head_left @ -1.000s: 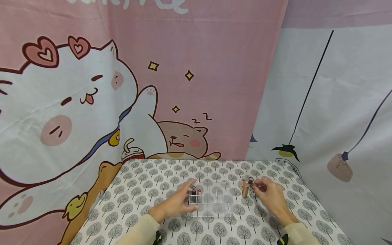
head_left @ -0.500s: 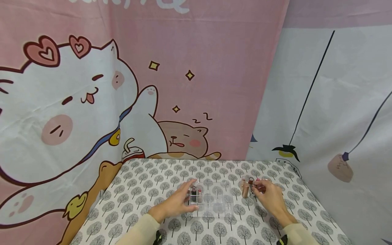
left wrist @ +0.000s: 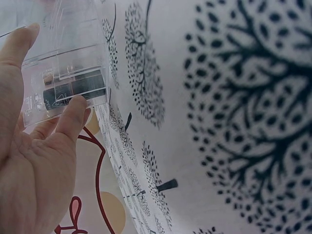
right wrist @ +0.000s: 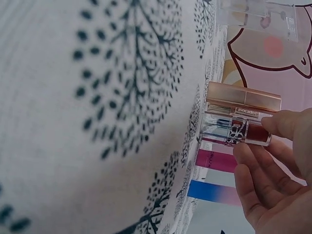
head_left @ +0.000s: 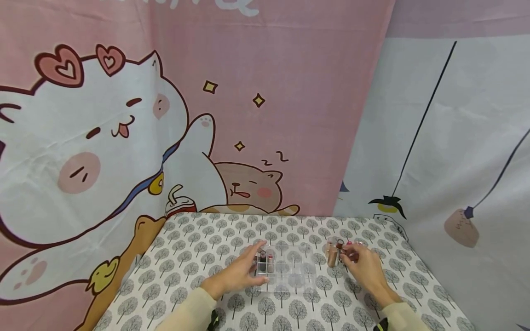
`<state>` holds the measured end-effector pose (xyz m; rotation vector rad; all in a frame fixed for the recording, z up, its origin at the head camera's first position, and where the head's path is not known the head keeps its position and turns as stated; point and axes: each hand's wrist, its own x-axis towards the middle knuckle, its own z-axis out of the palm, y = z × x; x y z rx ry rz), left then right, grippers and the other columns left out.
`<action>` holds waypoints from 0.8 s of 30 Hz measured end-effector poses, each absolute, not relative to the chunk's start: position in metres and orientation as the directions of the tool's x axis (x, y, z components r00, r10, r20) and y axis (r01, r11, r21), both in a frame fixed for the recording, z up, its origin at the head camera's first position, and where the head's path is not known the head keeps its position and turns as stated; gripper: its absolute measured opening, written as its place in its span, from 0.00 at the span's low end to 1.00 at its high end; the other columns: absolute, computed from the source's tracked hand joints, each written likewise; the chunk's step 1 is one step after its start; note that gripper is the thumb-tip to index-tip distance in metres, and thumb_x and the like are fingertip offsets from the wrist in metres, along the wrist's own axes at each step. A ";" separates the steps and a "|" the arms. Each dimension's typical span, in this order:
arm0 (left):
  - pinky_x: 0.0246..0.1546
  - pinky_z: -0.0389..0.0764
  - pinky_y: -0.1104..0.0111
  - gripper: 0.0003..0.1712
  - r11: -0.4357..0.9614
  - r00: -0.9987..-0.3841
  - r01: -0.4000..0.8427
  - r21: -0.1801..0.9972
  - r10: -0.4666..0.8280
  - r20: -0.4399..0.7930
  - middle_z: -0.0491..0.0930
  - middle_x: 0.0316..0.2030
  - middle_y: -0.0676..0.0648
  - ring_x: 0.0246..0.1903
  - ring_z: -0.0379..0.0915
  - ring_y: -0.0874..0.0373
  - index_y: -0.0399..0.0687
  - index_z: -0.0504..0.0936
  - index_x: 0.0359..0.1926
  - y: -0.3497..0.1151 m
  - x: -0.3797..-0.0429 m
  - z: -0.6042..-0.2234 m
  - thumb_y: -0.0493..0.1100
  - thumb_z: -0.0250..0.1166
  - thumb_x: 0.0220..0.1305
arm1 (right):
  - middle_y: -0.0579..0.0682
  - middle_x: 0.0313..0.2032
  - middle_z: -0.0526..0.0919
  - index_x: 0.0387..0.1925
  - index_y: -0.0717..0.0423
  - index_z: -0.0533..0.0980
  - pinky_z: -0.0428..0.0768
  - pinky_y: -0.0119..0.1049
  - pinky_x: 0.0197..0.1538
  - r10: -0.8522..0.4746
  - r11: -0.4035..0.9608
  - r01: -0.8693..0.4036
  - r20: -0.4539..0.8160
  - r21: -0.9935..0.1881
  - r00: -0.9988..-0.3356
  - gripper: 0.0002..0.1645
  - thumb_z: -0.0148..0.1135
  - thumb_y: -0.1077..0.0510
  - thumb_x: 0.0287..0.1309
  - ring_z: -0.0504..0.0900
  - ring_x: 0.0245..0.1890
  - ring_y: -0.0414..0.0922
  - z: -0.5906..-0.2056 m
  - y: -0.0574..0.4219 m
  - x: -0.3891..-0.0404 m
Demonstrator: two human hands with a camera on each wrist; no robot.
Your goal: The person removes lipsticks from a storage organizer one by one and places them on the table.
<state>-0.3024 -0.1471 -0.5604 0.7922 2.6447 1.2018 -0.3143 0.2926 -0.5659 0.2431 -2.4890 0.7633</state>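
Observation:
My left hand holds the left end of a clear compartment organizer, thumb at the front and fingers at the back. A dark lipstick tube and a red-topped tube stand in its left compartments. In the left wrist view, one fingertip touches the clear wall beside the dark tube. My right hand is at a group of standing lip tubes. Its thumb and fingers pinch a clear lip gloss tube with a dark red end, seen in the right wrist view.
Beside the pinched tube stands a rose-gold lipstick. A magenta tube and a blue-and-pink tube stand on its other side. A tree-print cloth covers the table, with printed curtains behind.
The right hand has drawn back slightly and a pink tube top now shows behind its fingers. The left hand and organizer hold their place; the head view shifts a little.

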 end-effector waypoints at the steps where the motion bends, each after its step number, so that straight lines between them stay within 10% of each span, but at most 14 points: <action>1: 0.78 0.88 0.55 0.68 0.539 -0.853 0.408 0.737 0.514 0.096 0.55 0.93 0.37 0.74 0.83 0.37 0.86 0.43 0.94 -0.148 -0.303 -0.560 0.62 0.83 0.71 | 0.60 0.43 0.97 0.54 0.64 0.91 0.97 0.39 0.36 -0.020 0.824 -0.313 0.528 -0.473 -0.849 0.16 0.84 0.65 0.67 0.95 0.35 0.50 -0.566 0.292 -0.315; 20: 0.76 0.91 0.54 0.69 0.569 -0.851 0.427 0.703 0.516 0.099 0.52 0.94 0.39 0.72 0.86 0.40 0.82 0.40 0.96 -0.147 -0.305 -0.560 0.65 0.81 0.72 | 0.67 0.54 0.92 0.57 0.64 0.90 0.99 0.56 0.43 0.020 0.818 -0.314 0.570 -0.482 -0.822 0.17 0.80 0.60 0.74 0.97 0.47 0.64 -0.549 0.290 -0.302; 24: 0.76 0.91 0.54 0.70 0.572 -0.852 0.429 0.699 0.514 0.103 0.53 0.94 0.39 0.71 0.86 0.40 0.81 0.40 0.96 -0.147 -0.304 -0.561 0.65 0.82 0.72 | 0.66 0.55 0.92 0.59 0.62 0.91 0.97 0.46 0.38 0.033 0.822 -0.310 0.583 -0.478 -0.812 0.17 0.79 0.58 0.75 0.96 0.45 0.62 -0.545 0.283 -0.300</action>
